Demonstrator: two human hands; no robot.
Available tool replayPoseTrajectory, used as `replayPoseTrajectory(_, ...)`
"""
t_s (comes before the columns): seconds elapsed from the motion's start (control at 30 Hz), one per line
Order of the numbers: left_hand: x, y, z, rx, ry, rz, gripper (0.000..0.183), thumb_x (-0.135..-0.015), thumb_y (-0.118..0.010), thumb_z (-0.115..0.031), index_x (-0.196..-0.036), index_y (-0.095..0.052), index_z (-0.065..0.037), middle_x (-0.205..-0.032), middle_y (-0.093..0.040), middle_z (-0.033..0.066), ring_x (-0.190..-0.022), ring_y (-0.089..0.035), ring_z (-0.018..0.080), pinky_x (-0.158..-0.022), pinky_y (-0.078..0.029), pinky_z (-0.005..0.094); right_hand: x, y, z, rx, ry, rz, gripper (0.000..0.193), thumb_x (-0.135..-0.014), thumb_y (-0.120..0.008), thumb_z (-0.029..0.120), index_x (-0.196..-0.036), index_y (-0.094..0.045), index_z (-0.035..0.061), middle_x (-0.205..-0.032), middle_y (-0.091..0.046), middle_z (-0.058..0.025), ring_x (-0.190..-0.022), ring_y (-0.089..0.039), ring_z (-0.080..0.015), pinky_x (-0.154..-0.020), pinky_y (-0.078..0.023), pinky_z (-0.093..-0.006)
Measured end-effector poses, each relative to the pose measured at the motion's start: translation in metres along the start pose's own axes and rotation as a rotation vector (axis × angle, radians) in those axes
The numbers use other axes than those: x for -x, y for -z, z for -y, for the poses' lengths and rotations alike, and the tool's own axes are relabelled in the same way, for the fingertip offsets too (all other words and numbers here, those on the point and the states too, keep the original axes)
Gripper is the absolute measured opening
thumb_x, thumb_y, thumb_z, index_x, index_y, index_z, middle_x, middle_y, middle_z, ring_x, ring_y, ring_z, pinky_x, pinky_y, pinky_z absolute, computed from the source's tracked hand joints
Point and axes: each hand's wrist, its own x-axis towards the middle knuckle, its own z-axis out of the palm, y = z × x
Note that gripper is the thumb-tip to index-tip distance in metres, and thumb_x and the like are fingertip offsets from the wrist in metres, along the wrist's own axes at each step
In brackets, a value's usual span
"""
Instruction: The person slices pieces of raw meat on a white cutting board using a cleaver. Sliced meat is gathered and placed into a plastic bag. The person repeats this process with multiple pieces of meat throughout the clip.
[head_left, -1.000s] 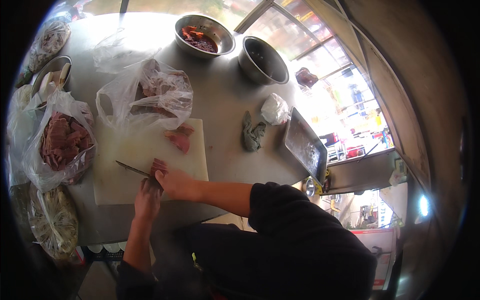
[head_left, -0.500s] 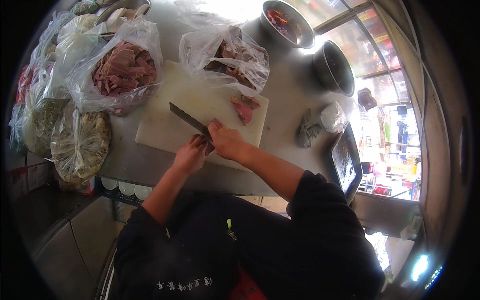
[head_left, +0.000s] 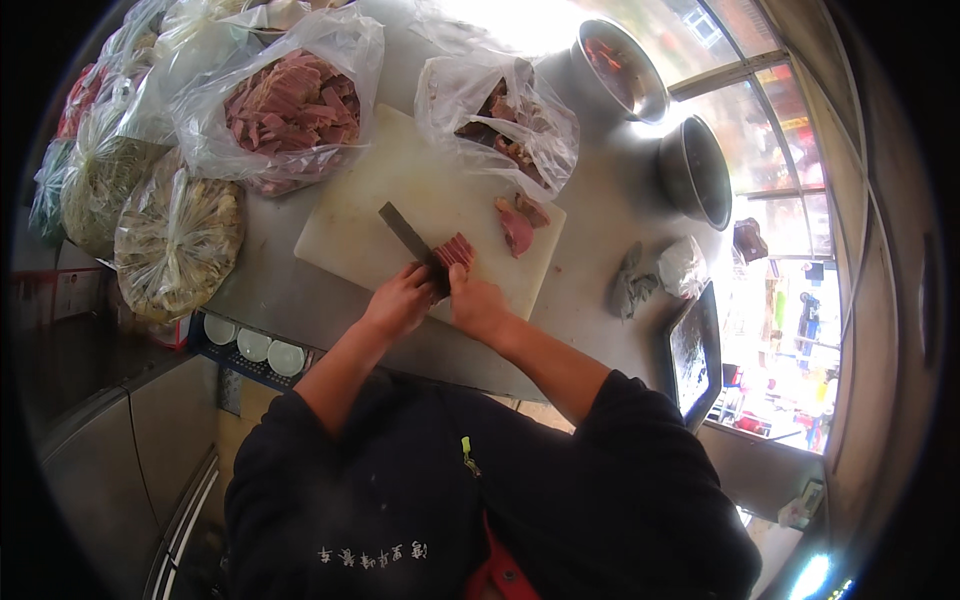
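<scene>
My right hand point(head_left: 478, 303) is closed around the handle of a knife point(head_left: 408, 232), whose long dark blade slants away to the far left over a white cutting board point(head_left: 350, 210). Pressed up against the near end of the blade, my left hand point(head_left: 400, 298) has its fingers curled on a piece of meat, mostly hidden beneath them. Just right of the blade lie thin pinkish meat slices point(head_left: 457, 250) in a row. Farther right on the board rest uncut pieces of pink meat point(head_left: 517, 230).
Open plastic bags of sliced meat point(head_left: 290, 105) and of meat chunks point(head_left: 505, 125) stand behind the board. Several tied bags point(head_left: 180, 240) crowd the left side. Two metal bowls point(head_left: 695, 170), crumpled plastic point(head_left: 683, 267) and a dark tray point(head_left: 695, 355) sit to the right.
A row of cut slices now shows to the right of the blade. The whole view has shifted, so the board and bags appear farther right.
</scene>
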Motion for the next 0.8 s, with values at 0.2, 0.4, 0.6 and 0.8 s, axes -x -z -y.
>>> replayPoseTrajectory(0.2,0.01,-0.012,0.008,-0.038,0.031,-0.163,0.015,-0.08,-0.068,-0.009,-0.094,-0.072,-0.01,-0.11,-0.066,0.0038,-0.111,-0.06,0.0292,-0.091,-0.054,0.0396,-0.004,0.05,0.01,-0.014,0.261,-0.169,0.036,-0.089,-0.061,0.01,-0.118,-0.046,-0.0036,-0.087,-0.071,-0.0258,-0.086,-0.07,-0.0459,-0.075,-0.054,-0.0557)
replayPoseTrajectory(0.4,0.005,-0.006,0.002,0.075,0.03,-0.113,0.015,-0.079,-0.068,-0.008,-0.093,-0.071,-0.009,-0.106,-0.065,0.0062,-0.108,-0.061,0.0294,-0.086,-0.056,0.0411,-0.01,0.007,-0.001,-0.032,0.194,-0.191,0.036,-0.089,-0.06,0.01,-0.118,-0.044,-0.0039,-0.086,-0.07,-0.0267,-0.084,-0.07,-0.047,-0.075,-0.054,-0.0565)
replayPoseTrajectory(0.6,0.013,-0.019,0.012,0.021,0.04,-0.072,0.014,-0.08,-0.069,-0.011,-0.093,-0.072,-0.012,-0.104,-0.065,0.0043,-0.108,-0.061,0.0274,-0.086,-0.056,0.0382,0.007,0.003,0.004,-0.018,0.121,-0.106,0.034,-0.089,-0.058,0.008,-0.117,-0.043,-0.004,-0.085,-0.07,-0.029,-0.081,-0.069,-0.0477,-0.073,-0.053,-0.0569)
replayPoseTrajectory(0.8,0.018,-0.024,0.013,-0.011,0.043,-0.222,0.007,-0.078,-0.071,-0.007,-0.085,-0.07,-0.01,-0.1,-0.067,0.0065,-0.105,-0.062,0.029,-0.089,-0.054,0.0378,0.0,0.049,0.018,-0.013,0.229,-0.046,0.032,-0.089,-0.051,0.008,-0.119,-0.044,-0.0035,-0.087,-0.069,-0.0287,-0.084,-0.068,-0.05,-0.074,-0.052,-0.0588)
